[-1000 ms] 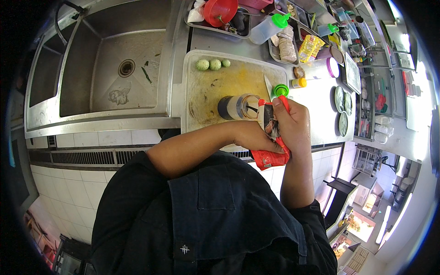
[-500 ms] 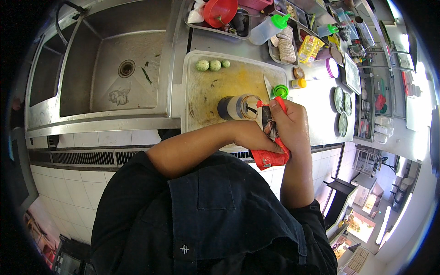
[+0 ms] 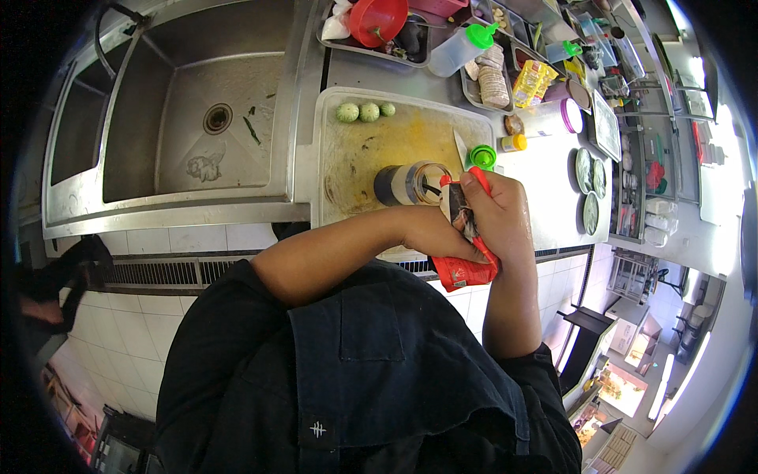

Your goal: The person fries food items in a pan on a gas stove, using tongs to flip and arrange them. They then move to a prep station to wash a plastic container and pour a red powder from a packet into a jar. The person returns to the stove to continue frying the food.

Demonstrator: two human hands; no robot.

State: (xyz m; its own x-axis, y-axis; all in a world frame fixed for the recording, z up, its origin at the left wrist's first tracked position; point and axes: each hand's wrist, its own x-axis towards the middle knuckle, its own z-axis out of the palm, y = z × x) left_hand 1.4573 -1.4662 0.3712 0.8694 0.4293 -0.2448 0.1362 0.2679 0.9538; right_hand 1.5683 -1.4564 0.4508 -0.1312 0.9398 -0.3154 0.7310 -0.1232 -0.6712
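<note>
Both my hands grip a red pouch [image 3: 466, 274], tilted over the mouth of a clear bottle [image 3: 404, 185]. A dark stream runs from the pouch's corner into the bottle, whose lower part is filled with dark liquid. My left hand [image 3: 456, 236] closes round the pouch's near side, its fingers partly hidden. Above it, my right hand [image 3: 499, 207] pinches the pouch's upper end, thumb on top. The bottle stands on a stained cutting board [image 3: 347, 170]. Beside its mouth are a green cap [image 3: 482, 157] and a knife [image 3: 460, 148], partly covered by the cap.
Three round pale-green vegetables [image 3: 368, 112] lie on the board's far part. A steel sink [image 3: 229, 150] is to the left. Behind the board stand a metal tray [image 3: 379, 54], a green-topped squeeze bottle [image 3: 462, 51] and a yellow-lidded jar [image 3: 514, 143]. Another person's arm [image 3: 63, 288] shows at the left edge.
Another person's dark sleeve and arm have come into view at the left edge. My hands and the pouch stay almost where they were, with the dark stream still running into the bottle.
</note>
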